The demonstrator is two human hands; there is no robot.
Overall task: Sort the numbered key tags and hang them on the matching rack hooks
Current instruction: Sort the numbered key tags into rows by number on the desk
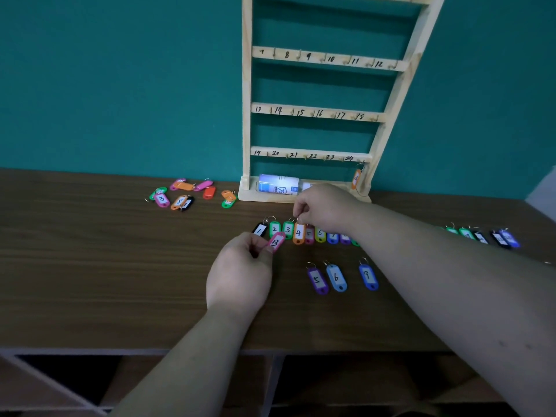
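A wooden rack (319, 113) with numbered hooks stands against the teal wall; one orange tag (356, 179) hangs at its lower right. My left hand (240, 272) pinches a pink tag marked 13 (276, 242) just above the table. My right hand (325, 207) pinches the ring of the orange tag marked 4 (298, 233), which lies in a row of tags (288, 230) numbered from 1 upward. My right forearm hides the middle of that row. A purple 5 (317, 280), a blue 6 (336, 278) and a blue 9 (368, 276) lie nearer me.
A loose heap of unsorted tags (180, 194) lies at the back left of the brown table (90, 266). More green, black and blue tags (481, 236) continue the row at the right. A small bottle (278, 184) lies on the rack's base.
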